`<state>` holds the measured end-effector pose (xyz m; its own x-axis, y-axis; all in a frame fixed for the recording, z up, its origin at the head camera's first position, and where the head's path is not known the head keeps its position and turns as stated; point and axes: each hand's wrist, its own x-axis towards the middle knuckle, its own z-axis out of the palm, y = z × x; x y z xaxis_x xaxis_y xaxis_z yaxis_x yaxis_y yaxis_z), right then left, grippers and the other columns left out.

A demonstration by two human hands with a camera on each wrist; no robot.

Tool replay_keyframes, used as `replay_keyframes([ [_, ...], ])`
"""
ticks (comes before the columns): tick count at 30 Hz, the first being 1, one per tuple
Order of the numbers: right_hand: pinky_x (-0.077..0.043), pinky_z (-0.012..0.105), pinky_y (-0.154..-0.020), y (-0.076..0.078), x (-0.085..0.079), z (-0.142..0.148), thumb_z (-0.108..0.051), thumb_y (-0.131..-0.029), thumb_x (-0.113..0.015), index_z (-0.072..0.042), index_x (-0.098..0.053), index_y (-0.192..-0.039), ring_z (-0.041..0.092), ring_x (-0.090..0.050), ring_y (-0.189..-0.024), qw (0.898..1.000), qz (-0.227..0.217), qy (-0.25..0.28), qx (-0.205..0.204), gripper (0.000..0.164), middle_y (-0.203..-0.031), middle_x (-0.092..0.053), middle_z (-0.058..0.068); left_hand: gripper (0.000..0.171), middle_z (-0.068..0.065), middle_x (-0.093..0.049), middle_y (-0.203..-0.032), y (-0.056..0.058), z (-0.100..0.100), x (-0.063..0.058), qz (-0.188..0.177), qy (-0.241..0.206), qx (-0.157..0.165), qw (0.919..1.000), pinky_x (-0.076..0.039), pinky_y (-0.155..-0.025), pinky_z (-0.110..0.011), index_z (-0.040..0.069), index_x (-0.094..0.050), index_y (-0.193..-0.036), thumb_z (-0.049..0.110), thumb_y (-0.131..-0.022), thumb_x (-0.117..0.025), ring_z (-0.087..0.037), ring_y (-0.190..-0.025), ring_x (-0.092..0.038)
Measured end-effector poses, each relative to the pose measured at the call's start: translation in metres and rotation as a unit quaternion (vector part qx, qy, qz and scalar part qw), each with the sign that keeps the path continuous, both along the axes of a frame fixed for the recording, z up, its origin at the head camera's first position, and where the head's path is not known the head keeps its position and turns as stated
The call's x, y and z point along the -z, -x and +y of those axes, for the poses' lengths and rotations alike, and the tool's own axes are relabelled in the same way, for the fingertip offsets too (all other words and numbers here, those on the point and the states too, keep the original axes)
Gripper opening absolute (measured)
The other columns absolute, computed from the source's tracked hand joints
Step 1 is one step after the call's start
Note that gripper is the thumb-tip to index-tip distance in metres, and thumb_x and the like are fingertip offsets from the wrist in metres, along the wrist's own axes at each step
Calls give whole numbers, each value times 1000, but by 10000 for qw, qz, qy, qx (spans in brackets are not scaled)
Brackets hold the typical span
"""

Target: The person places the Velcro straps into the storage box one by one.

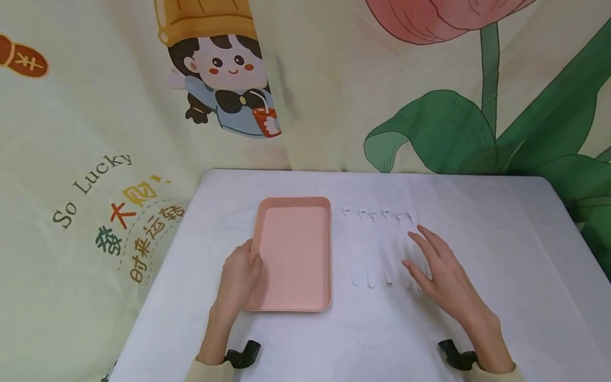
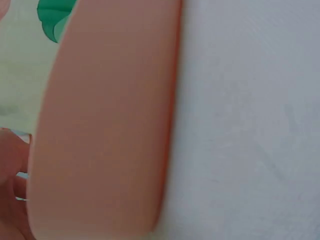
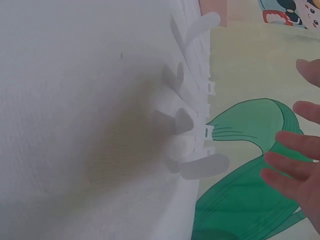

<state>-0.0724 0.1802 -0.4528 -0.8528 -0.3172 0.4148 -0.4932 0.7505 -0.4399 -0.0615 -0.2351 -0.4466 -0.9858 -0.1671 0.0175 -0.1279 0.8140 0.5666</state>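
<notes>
A shallow pink rectangular tray [image 1: 293,254] with rounded corners is on the white-covered table. My left hand [image 1: 240,276] grips its left edge, thumb over the rim; the left wrist view shows the tray [image 2: 105,120] close up. To the right of the tray, several thin white strips [image 1: 369,249] lie side by side, small slotted heads at the far end. Their rounded near ends [image 3: 205,166] curl up from the cloth in the right wrist view. My right hand [image 1: 441,276], fingers spread, hovers by the rightmost strips and holds nothing.
The white cloth [image 1: 515,254] covers the table out to its rounded far corners. Behind the table hangs a printed curtain [image 1: 324,106] with a cartoon figure, lettering and a large flower. A black wrist mount [image 1: 244,354] sits at each wrist.
</notes>
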Motion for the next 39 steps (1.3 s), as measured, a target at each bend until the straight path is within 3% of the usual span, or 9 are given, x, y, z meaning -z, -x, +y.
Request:
replay_keyframes([
  [5,-49,62,-99,0,3,0,-13,-88,-80,-3,-52,-145,43,-47,-137,9989,-445,-30,166,65,-154,-45,23,39,-28,-70,-115,3,-4,11,244,-419,-419,9979,-60,-78,-46,-8,-58,-136,4,-100,-52,-38,-99,-73],
  [11,-48,62,-101,8,11,0,-11,-92,-76,0,-49,-146,45,-47,-136,9977,-655,152,123,61,-153,-46,25,29,-28,-74,-102,3,-8,13,498,-290,-701,9959,-59,-68,-42,-12,-68,-119,2,-97,-56,-36,-84,-75],
  [16,-51,60,-97,20,13,4,-5,-90,-76,5,-49,-143,46,-57,-126,9973,-594,386,207,59,-144,-53,28,27,-27,-74,-101,5,-9,13,414,-372,-744,9957,-59,-67,-40,-11,-69,-117,2,-97,-58,-35,-83,-74],
  [28,-55,55,-93,46,13,19,-4,-94,-71,3,-50,-142,41,-68,-111,9788,-1610,1120,582,53,-136,-61,25,24,-24,-74,-100,7,-8,11,286,-413,-793,9956,-55,-69,-37,-7,-71,-112,5,-98,-56,-33,-84,-73],
  [34,-55,53,-96,60,14,22,-9,-98,-68,-1,-49,-143,40,-66,-114,9652,-2130,1256,849,50,-134,-63,23,23,-26,-73,-100,7,-9,9,231,-463,-756,9958,-58,-70,-43,-9,-69,-112,4,-99,-55,-37,-87,-74],
  [39,-55,53,-96,68,14,28,-5,-98,-67,0,-52,-141,40,-65,-117,9577,-2265,1532,897,47,-132,-64,23,22,-26,-73,-99,10,-5,10,250,-430,-676,9965,-58,-70,-44,-9,-69,-111,4,-99,-54,-37,-86,-73],
])
